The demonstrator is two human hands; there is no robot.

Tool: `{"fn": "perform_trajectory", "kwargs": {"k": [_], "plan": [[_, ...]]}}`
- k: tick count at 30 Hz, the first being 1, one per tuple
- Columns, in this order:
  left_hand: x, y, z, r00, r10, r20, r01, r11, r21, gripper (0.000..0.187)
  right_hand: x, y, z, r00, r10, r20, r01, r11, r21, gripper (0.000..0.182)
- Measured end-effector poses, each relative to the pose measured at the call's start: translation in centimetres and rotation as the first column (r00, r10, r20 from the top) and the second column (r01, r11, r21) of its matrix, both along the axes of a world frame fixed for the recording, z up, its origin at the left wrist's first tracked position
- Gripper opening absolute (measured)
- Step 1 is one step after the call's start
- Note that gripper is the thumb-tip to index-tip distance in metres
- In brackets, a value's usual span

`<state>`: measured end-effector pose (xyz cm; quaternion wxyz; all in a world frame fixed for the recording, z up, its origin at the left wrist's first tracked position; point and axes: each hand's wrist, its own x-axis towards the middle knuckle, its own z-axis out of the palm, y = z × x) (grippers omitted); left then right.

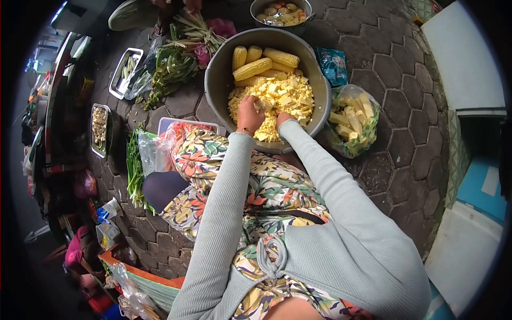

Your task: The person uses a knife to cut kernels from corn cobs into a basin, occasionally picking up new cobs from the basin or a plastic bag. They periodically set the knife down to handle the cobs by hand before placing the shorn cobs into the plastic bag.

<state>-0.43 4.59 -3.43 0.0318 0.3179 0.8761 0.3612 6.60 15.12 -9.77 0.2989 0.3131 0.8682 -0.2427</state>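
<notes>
A big grey tub (212, 80) holds a heap of cut yellow corn kernels (290, 90). Several whole peeled corn cobs (252, 69) lie along its far side. Inside the tub, low over the kernels, my left hand (249, 113) is closed around a pale piece that looks like a corn cob (262, 104). Just to its right, my right hand (285, 118) is curled near the kernels at the tub's near side. Its fingertips are hidden, so what it grips cannot be made out.
Stripped cobs fill a plastic bag (353, 120) right of the tub, beside a blue packet (332, 66). A metal pot (281, 13) stands beyond. Leafy greens (173, 74), trays (100, 130) and green onions (136, 165) lie to the left. Another person's hands show at top left.
</notes>
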Motion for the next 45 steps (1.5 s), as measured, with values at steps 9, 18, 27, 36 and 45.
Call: {"fn": "perform_trajectory", "kwargs": {"k": [9, 18, 27, 36, 45], "plan": [[-0.2, -0.4, 0.1, 0.994, 0.076, -0.083, -0.071, 0.996, 0.058, 0.021, 0.2, 1.3, 2.1, 0.916, 0.397, 0.051, -0.4, 0.915, 0.063, 0.032], [-0.1, -1.5, 1.9, 1.0, -0.025, -0.014, 0.024, 0.999, -0.036, 0.025, 1.1, 0.3, 1.0, 0.954, 0.274, 0.125, -0.274, 0.962, -0.02, 0.034], [-0.3, -2.6, 1.6, 0.997, -0.02, 0.077, 0.02, 1.0, 0.003, 0.029, 2.7, 1.0, 4.2, 0.947, 0.32, 0.002, -0.32, 0.947, 0.017, 0.032], [0.1, -1.3, 1.1, 0.996, -0.073, 0.059, 0.066, 0.991, 0.119, 0.028, 6.1, -1.2, 10.7, 0.9, -0.086, -0.427, 0.048, 0.994, -0.1, 0.028], [0.4, -1.1, 1.6, 0.992, -0.108, 0.063, 0.094, 0.977, 0.193, 0.027, 5.4, -1.4, 10.3, 0.89, -0.082, -0.448, 0.036, 0.993, -0.109, 0.027]]}}
